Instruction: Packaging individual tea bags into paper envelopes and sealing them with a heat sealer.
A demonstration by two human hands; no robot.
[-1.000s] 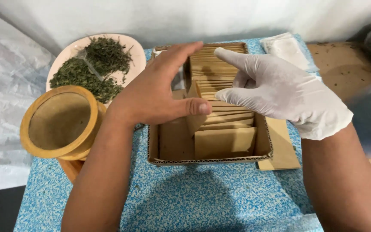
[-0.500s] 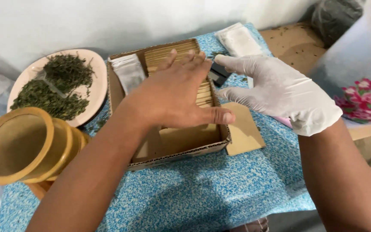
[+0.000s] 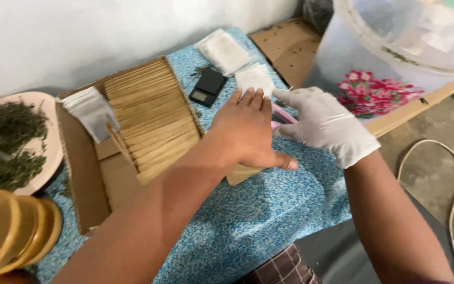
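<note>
While both hands are now working off to the right of the box, the head view is showing the bare left hand (image 3: 250, 131) lying flat, fingers together and thumb spread, pressing on a loose brown envelope (image 3: 240, 173) on the blue speckled cloth (image 3: 248, 221). It is pinching nothing. The gloved right hand (image 3: 324, 123) is sitting just beside it, fingers loosely curled over a pink item (image 3: 282, 113); I cannot tell whether it is actually gripping that.

1 second ago both hands were hovering over the cardboard box (image 3: 82, 179), flicking through the row of brown envelopes (image 3: 151, 126). They have since left the box, so the picking looks finished and the work is moving to the 1 envelope lying outside it.

Nearby: a small black scale (image 3: 208, 87) and white sachets (image 3: 223, 50) behind the hands, more white sachets in the box's left compartment, a plate of dried green leaves (image 3: 9, 142) far left, wooden rings (image 3: 11, 231) bottom left, and a clear tub (image 3: 395, 42) top right.
</note>
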